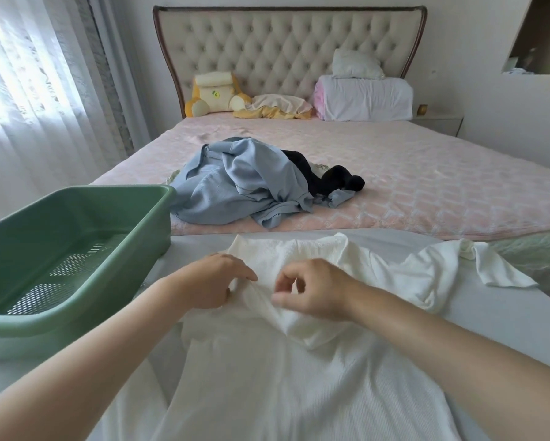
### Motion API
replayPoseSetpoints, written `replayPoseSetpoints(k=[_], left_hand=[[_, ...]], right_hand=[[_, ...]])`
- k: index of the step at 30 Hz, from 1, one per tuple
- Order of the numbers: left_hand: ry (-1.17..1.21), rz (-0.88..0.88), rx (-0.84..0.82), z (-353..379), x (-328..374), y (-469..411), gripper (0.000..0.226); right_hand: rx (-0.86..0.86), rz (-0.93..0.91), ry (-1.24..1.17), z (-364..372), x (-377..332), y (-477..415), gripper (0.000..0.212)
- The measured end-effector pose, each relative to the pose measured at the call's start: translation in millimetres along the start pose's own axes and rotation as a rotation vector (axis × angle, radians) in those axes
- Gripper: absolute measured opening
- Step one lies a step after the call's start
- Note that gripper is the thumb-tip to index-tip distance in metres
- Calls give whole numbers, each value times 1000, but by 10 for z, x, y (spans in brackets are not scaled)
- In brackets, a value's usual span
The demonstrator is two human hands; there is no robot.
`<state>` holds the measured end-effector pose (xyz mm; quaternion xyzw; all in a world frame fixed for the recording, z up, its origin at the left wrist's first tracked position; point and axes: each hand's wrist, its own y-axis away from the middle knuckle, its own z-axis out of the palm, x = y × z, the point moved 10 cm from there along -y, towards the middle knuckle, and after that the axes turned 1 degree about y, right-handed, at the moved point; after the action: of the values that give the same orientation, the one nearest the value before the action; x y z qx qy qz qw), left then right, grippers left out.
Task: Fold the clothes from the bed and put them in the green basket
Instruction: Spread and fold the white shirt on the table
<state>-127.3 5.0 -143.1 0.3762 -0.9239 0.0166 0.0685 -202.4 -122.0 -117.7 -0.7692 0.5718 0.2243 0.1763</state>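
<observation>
A white ribbed shirt (267, 361) lies spread on the near end of the bed, its collar bunched in the middle and one sleeve flung out to the right. My left hand (215, 278) pinches a fold of the shirt near the collar. My right hand (312, 294) is beside it, fingers curled and pinching the same bunched fabric. The green basket (28, 323) stands empty on the bed at the left. Further up the bed lies a heap of light blue clothes (235, 186) with a black garment (327, 179) against it.
A pink quilted cover (426, 186) covers the bed. At the headboard sit a yellow plush toy (213, 93), a crumpled yellow cloth (277, 106) and stacked white pillows (366, 90). Curtains hang at the left.
</observation>
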Motion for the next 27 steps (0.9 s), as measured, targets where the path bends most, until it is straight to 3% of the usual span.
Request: replayPoseSetpoints(k=[2, 3, 6, 9, 11, 12, 14, 17, 19, 20, 22, 24, 26, 27], left_hand=[[-11, -35, 57, -6, -71, -29, 45], [-16, -39, 101, -40, -71, -36, 34], [-20, 40, 330, -289, 17, -6, 17], [-66, 154, 639, -623, 99, 121, 20], [-135, 176, 729, -712, 160, 172, 25], [-175, 193, 723, -689, 190, 171, 26], [-237, 234, 657, -540, 203, 136, 25], [-271, 218, 325, -157, 133, 18, 34], [-258, 51, 36, 56, -32, -28, 29], [-220, -55, -93, 124, -111, -19, 23], [-165, -150, -128, 30, -92, -34, 26], [-131, -101, 78, -193, 121, -91, 34], [39, -92, 117, -143, 241, -130, 29], [83, -107, 10, 22, 281, -141, 28]], right_hand=[[-99, 15, 325, 249, -102, 15, 50], [-113, 13, 470, 321, -123, 6, 53], [-50, 17, 476, 222, -121, -24, 19], [216, -17, 415, -187, -117, -18, 21], [446, -139, 505, -419, -207, 68, 26], [506, -207, 563, -447, -250, 114, 29], [442, -296, 570, -331, -272, 132, 26], [44, -154, 353, 33, -91, 95, 26], [-257, 30, 42, 293, 70, 155, 28], [-316, 72, -103, 333, 99, 182, 24], [-272, 119, -328, 265, 187, 140, 11], [-82, 162, -419, 30, 345, 86, 30], [156, 151, -272, -291, 545, 64, 44], [240, 134, -113, -429, 638, 62, 48]])
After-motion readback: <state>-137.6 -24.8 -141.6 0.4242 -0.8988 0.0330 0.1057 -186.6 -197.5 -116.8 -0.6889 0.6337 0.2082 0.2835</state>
